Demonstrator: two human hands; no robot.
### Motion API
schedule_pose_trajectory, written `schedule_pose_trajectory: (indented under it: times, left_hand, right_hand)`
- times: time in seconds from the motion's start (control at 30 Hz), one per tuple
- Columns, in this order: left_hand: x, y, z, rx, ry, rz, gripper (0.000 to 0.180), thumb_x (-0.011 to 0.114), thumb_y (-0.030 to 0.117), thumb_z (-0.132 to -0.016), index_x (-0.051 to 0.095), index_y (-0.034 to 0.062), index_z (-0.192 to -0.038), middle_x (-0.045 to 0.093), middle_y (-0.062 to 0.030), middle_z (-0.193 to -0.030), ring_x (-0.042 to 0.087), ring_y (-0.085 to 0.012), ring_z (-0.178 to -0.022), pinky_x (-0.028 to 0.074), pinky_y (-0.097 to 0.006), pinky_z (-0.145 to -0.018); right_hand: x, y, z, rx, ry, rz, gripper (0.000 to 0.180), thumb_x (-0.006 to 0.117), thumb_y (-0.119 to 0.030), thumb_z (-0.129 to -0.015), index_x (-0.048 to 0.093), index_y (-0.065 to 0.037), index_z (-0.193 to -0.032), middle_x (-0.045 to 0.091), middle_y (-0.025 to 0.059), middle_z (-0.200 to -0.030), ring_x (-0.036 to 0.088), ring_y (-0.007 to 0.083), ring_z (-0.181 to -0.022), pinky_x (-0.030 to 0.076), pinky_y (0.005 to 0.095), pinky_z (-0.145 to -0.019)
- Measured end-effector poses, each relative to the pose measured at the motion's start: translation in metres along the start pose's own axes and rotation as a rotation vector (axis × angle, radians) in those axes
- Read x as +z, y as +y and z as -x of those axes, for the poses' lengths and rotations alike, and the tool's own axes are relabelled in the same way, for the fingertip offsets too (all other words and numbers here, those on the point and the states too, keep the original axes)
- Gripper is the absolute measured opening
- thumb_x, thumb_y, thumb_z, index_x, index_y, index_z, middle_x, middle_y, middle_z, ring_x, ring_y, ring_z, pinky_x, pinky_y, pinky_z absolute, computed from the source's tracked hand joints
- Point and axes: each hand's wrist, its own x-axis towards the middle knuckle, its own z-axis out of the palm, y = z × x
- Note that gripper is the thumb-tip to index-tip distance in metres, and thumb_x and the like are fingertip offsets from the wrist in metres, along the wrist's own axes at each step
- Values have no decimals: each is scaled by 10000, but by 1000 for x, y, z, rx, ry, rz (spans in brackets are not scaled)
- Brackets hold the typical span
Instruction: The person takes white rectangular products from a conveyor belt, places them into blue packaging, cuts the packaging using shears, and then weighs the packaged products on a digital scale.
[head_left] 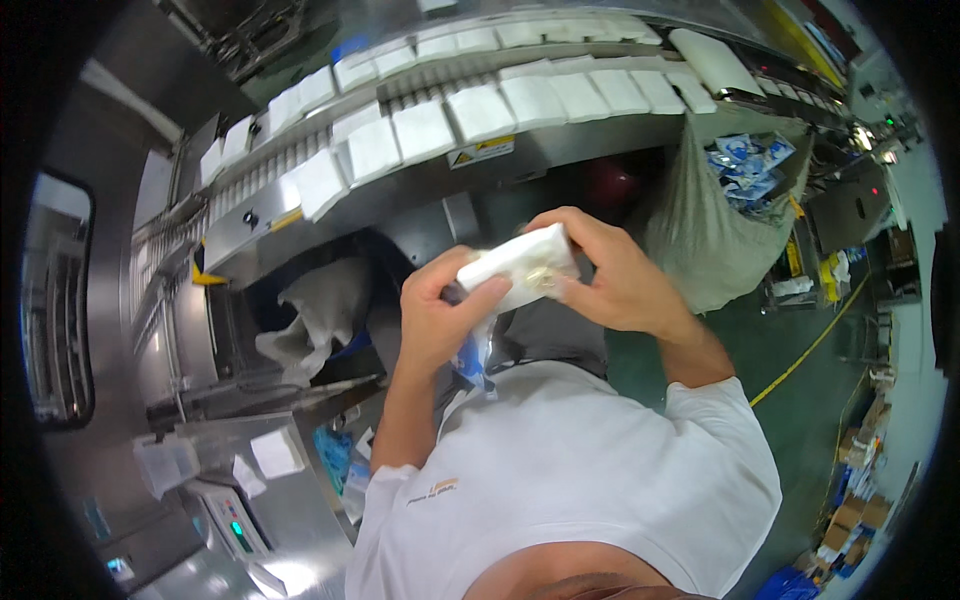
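Green floor (800, 400), steel conveyor (400, 190) — probably a factory.

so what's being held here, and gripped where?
A white soft pack, held in both hands: left hand grips its left end, right hand wraps its right end, thumb underneath.

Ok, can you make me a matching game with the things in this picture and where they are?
Things:
1. white packet
2. row of white packs
3. big grey sack
4. yellow line

Places:
A. painted on the green floor
B. held between the left hand and right hand
C. lying on the conveyor
D. hanging at the conveyor's right end

Pairs: 1-B, 2-C, 3-D, 4-A
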Motion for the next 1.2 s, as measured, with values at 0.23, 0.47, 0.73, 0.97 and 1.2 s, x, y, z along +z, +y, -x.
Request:
schedule_pose_trajectory:
  times: [0.23, 0.47, 0.73, 0.97, 1.2]
  left_hand:
    - [1, -14, -1, -94, -72, 286, 190, 809, 131, -879, 729, -30, -941, 642, 30, -818, 546, -37, -717, 423, -199, -632]
    - [-13, -10, -3, -164, -11, 61, 208, 828, 149, -869, 754, -16, -974, 665, 16, -803, 568, -43, -717, 445, -202, -641]
    - [-48, -40, 14, -118, 302, 152, 279, 750, 121, -948, 652, -4, -1177, 739, -60, -987, 674, -102, -913, 514, -223, -811]
    - [-49, -42, 27, -118, 289, 116, 295, 755, 140, -955, 644, -5, -1187, 730, -57, -969, 677, -108, -906, 525, -236, -813]
    - [-50, -44, 31, -98, 413, 45, 311, 774, 137, -942, 645, -6, -1187, 726, -55, -961, 668, -97, -879, 519, -234, -796]
  right_hand:
    - [16, 38, 1, 71, 70, -454, 247, 686, -142, -991, 631, 10, -1178, 683, 49, -992, 614, 83, -892, 528, 272, -780]
    - [4, 58, -18, 180, -163, -500, 279, 719, -82, -943, 642, 10, -1195, 694, 42, -1054, 640, 91, -962, 534, 274, -855]
    - [-89, 116, -195, 219, 379, -406, 215, 721, -129, -941, 672, 24, -1086, 714, 81, -974, 691, 147, -808, 593, 299, -712]
    - [-177, 294, -366, 41, 513, 771, 240, 665, -246, -946, 679, -76, -1114, 714, 117, -1068, 693, 292, -963, 574, 420, -831]
    - [-130, 238, -329, 26, 551, 860, 329, 613, -255, -931, 641, -24, -1164, 669, 216, -1229, 640, 396, -1128, 508, 482, -966]
